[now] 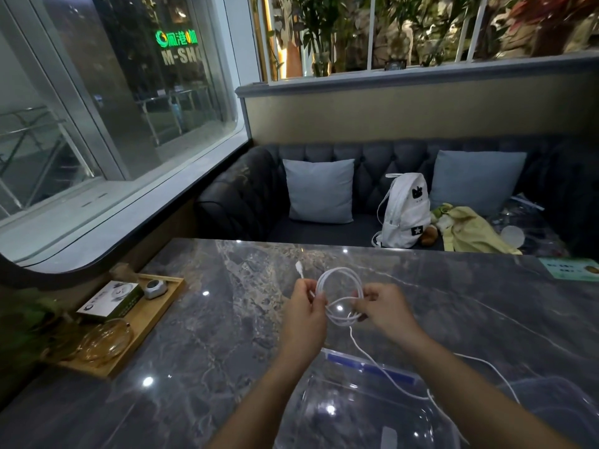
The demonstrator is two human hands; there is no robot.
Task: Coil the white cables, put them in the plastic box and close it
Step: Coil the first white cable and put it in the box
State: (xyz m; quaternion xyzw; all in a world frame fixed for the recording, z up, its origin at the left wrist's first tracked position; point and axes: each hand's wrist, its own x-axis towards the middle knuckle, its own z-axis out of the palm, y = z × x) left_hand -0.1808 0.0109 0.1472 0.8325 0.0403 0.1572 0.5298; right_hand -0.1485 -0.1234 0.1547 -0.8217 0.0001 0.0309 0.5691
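Cable [340, 294] partly coiled: several loops are pinched between the left hand [303, 307] and right hand [384, 307], both grips closed on the coil above the worktop [210, 319]. A long tail is left uncoiled, trailing below the grips across the clear box [356, 413]. Box is judged open; stowing and closing are not yet done.

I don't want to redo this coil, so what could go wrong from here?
Two risks. The loops of the white cable are pinched only between the left hand and right hand; a slack grip could let them spring apart. The uncoiled tail trails across the clear plastic box and off toward the right, so it might snag on the box rim or tug the box as it is wound in.
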